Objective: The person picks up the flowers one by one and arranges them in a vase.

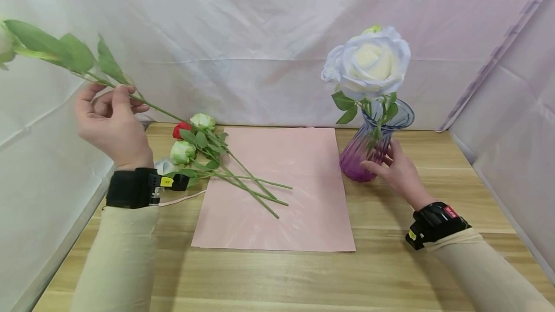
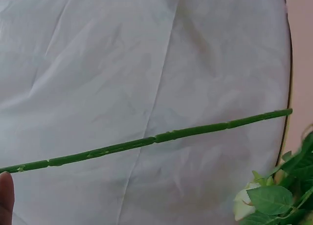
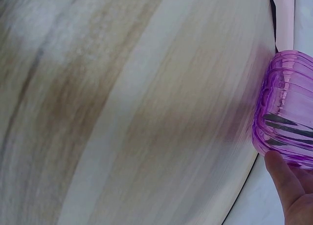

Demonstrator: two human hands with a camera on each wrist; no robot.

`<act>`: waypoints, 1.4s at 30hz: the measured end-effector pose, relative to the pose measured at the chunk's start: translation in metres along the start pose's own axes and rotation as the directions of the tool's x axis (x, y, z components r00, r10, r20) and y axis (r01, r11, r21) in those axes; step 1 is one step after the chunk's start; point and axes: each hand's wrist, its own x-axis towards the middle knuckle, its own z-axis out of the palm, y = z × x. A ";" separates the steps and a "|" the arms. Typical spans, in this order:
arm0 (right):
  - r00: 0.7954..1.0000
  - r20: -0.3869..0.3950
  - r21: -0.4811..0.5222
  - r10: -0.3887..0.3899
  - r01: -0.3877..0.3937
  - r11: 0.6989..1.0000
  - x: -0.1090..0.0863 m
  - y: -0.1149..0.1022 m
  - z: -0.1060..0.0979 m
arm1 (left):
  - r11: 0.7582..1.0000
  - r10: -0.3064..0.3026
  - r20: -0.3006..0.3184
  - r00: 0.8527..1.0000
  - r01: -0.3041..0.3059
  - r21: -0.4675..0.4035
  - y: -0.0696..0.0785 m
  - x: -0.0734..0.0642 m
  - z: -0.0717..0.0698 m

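High on the left in the head view, my left hand [image 1: 113, 117] pinches the leafy stem [image 1: 162, 111] of an artificial rose. Its pale bloom [image 1: 5, 47] is cut off by the frame edge. The bare lower stem [image 2: 188, 132] crosses the left wrist view, with only a fingertip showing there. At right, my right hand [image 1: 401, 170] grips the lower part of a ribbed glass vase [image 1: 357, 158], blue above and purple below. A large pale-blue rose [image 1: 373, 64] stands in the vase. In the right wrist view, the thumb touches the purple base [image 3: 288, 107].
Several artificial roses lie in a bunch, with a red bloom [image 1: 181, 130] and a greenish-white bloom [image 1: 183, 152]; their stems reach over a pink sheet [image 1: 303, 225]. The wooden table [image 1: 269, 278] is bordered by a white cloth backdrop [image 1: 243, 23] behind and at both sides.
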 end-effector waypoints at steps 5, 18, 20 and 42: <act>1.000 0.000 0.002 -0.001 0.001 1.000 0.000 -0.001 0.000 | 1.000 0.013 -0.016 1.000 -0.014 -0.024 0.004 0.001 0.002; 1.000 0.011 0.008 0.013 -0.013 1.000 -0.001 0.000 -0.001 | 0.973 -0.101 0.243 0.965 0.146 -0.176 0.006 -0.036 0.012; 1.000 0.010 0.007 0.010 -0.010 1.000 -0.001 0.000 -0.001 | 0.966 -0.088 0.311 0.946 0.158 -0.206 0.005 -0.041 0.013; 1.000 -0.002 -0.011 -0.014 0.014 1.000 0.001 0.003 -0.001 | 0.802 -0.192 0.724 0.662 0.531 -0.274 0.002 -0.115 0.043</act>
